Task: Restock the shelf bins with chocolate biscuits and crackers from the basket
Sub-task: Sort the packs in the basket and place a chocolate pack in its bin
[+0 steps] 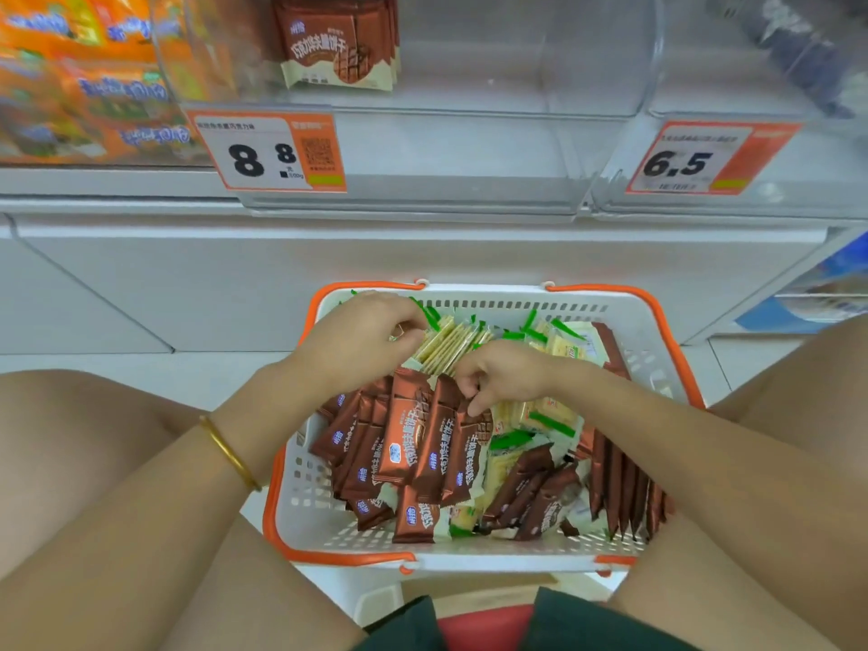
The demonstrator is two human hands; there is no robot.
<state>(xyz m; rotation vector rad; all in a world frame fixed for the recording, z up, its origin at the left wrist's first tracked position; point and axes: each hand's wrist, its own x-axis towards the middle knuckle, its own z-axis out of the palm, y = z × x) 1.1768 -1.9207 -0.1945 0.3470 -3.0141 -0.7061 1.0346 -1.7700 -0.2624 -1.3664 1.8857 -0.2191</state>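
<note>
Down in the basket (657,350), my right hand (502,378) pinched the top end of one of the chocolate biscuit packs (413,453). These were brown wrappers with white Chinese characters running down their length and a small blue oval logo. My left hand (357,340) curled its fingers tightly on the wrapper ends of the cracker packs (446,345), which were pale squares in clear film with green trim, stacked at the far side of the basket. More brown and green-trimmed packs lay jumbled beneath and to the right.

Above, a clear shelf bin (469,86) held a few of the same brown packs upright at its left end. Its orange-edged price tag (272,152) showed a big "8" and a smaller "8" beside a QR code; the fine print was too blurred to read. The neighbouring bin (751,63) carried a tag (704,159) marked "6,5". Orange packets (70,77) filled the shelf at far left, their blue lettering smeared.

The white basket with orange handles sat between my bare knees on pale floor tiles, against the shelf's white base panel (422,270). A gold bangle (230,453) ringed my left wrist, and a red seat (484,627) showed beneath me.
</note>
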